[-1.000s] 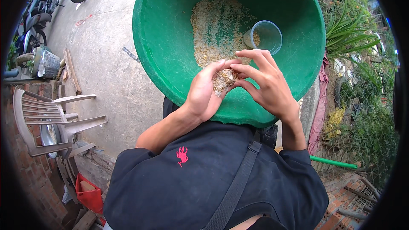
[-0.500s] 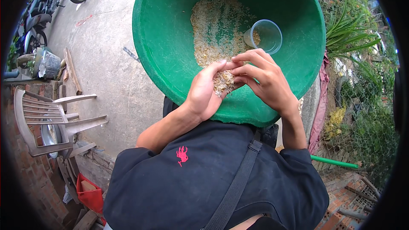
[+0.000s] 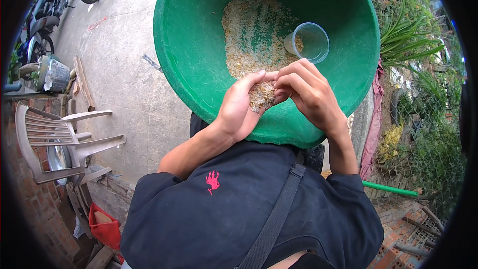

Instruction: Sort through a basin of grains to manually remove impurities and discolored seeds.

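Note:
A heap of pale and yellowish rice-like grain [image 3: 261, 95] lies in the palm of my left hand [image 3: 237, 107], which is cupped with the palm up. My right hand [image 3: 311, 94] comes over from the right, its fingertips pinched together at the edge of the heap. What those fingertips hold, if anything, is too small to make out. Both hands are above the near rim of a large green tub [image 3: 199, 45]. More grain [image 3: 244, 35] is spread across the tub's bottom. A clear plastic cup [image 3: 314, 45] lies tilted there, with some grain inside.
A plastic chair [image 3: 74, 142] lies tipped at the left, near a red bag [image 3: 104, 229]. Motorbikes [image 3: 45, 25] stand at the far left on the concrete floor [image 3: 119, 69]. To the right are a wire fence [image 3: 428, 139], plants [image 3: 411, 40] and a green pole [image 3: 391, 188].
My right fingers have curled and drawn together over the grain in my left palm. My left hand, the tub and the cup stay practically where they were.

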Tool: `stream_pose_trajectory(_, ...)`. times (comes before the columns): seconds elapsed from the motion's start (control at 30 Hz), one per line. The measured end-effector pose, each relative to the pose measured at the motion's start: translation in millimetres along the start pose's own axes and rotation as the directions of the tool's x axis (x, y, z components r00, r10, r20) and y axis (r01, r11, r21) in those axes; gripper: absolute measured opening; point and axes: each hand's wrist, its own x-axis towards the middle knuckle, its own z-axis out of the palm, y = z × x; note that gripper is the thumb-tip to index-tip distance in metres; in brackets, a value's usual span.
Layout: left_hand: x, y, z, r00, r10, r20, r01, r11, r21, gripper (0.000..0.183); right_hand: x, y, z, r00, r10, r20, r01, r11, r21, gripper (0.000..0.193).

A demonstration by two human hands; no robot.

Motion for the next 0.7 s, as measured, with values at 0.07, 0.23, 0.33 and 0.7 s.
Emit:
stream_pose_trajectory(0.07,-0.1,-0.2,0.3,1.0,-0.008,-0.002,0.008,1.0,0.001,0.041,-1.7,-0.1,-0.1,1.0,0.014,-0.019,-0.013,0.999,0.029,0.019)
stream_pose_trajectory(0.23,-0.7,1.1,5.1,0.999,-0.021,-0.038,0.021,1.0,0.007,0.044,-3.4,1.3,-0.1,0.996,0.069,-0.059,-0.061,0.989,0.133,0.019)
stream_pose_trajectory(0.33,-1.8,2.5,7.5,0.997,-0.028,-0.065,0.03,0.999,0.02,0.043,-2.1,-0.2,-1.5,0.994,0.086,-0.074,-0.075,0.987,0.141,0.017)
stream_pose_trajectory(0.7,-4.4,4.8,10.9,0.998,-0.027,-0.06,0.03,0.998,0.05,0.044,-3.9,1.8,-10.1,0.966,0.257,-0.025,-0.226,0.889,0.398,0.017)
